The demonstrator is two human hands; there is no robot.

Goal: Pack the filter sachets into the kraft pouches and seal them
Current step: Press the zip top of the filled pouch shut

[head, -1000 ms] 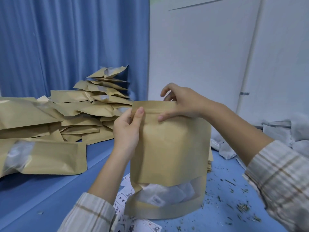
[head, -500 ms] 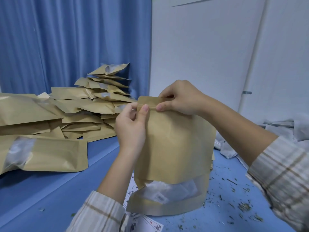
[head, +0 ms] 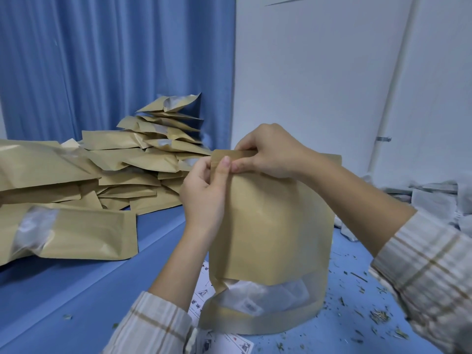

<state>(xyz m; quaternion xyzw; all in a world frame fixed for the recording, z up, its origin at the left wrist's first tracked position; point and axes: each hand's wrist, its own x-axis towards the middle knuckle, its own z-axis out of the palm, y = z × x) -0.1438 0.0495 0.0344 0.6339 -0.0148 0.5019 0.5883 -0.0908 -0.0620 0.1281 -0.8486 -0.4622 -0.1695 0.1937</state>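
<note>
A kraft pouch [head: 270, 226] stands upright on the blue table in front of me. White filter sachets [head: 258, 296] show through its clear window near the bottom. My left hand [head: 204, 192] pinches the top left corner of the pouch, thumb pressed on the zip strip. My right hand [head: 270, 152] pinches the top strip just right of that thumb, fingers curled over the top edge. The two thumbs nearly touch.
A heap of filled kraft pouches [head: 122, 172] covers the table's left and back, against a blue curtain. One pouch [head: 69, 231] lies flat at near left. Loose white sachets [head: 431, 200] lie at right. Printed sheets [head: 204, 297] sit under the pouch, with herb crumbs [head: 378, 315] scattered around.
My right hand has slid leftward along the pouch's top strip until its thumb meets my left thumb. The pouch stays upright in nearly the same spot.
</note>
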